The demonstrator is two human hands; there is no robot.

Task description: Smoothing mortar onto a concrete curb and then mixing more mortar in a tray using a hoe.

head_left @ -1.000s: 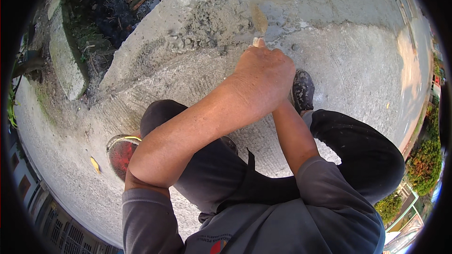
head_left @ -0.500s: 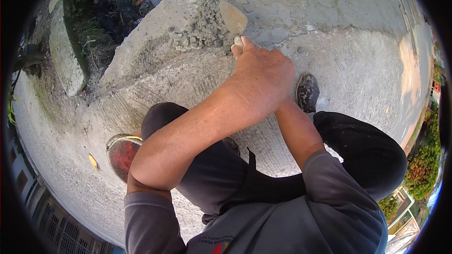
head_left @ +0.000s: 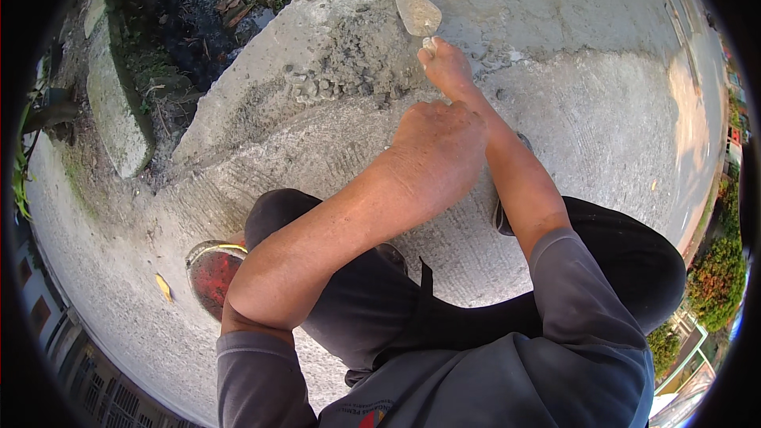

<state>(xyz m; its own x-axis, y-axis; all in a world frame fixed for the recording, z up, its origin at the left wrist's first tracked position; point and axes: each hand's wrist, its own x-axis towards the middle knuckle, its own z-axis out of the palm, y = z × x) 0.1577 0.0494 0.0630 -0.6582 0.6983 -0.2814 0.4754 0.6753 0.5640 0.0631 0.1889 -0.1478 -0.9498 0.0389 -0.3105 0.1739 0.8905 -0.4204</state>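
My right hand (head_left: 449,69) is closed round the pale handle of a pointing trowel (head_left: 418,13). Its rounded, mortar-smeared blade points away from me, over the grey surface just right of a heap of crumbly wet mortar (head_left: 357,51). Nearer to me, my left hand (head_left: 444,136) is curled into a fist, back upward, beside the right forearm. Its fingers are turned under, so whatever they may hold is hidden. Loose lumps of mortar (head_left: 321,87) lie along the near side of the heap, on the rough concrete (head_left: 587,123).
At the far left, a ditch (head_left: 186,12) with dark water and debris borders the broken concrete edge. A mossy concrete slab (head_left: 119,95) stands beside it. My red-and-black shoe (head_left: 214,276) and bent knees are close below my arms. A yellow leaf (head_left: 163,287) lies at left.
My right hand has moved out from under the left, carrying the trowel forward and to the right. The left hand has drawn back slightly toward me. More of the mortar heap shows.
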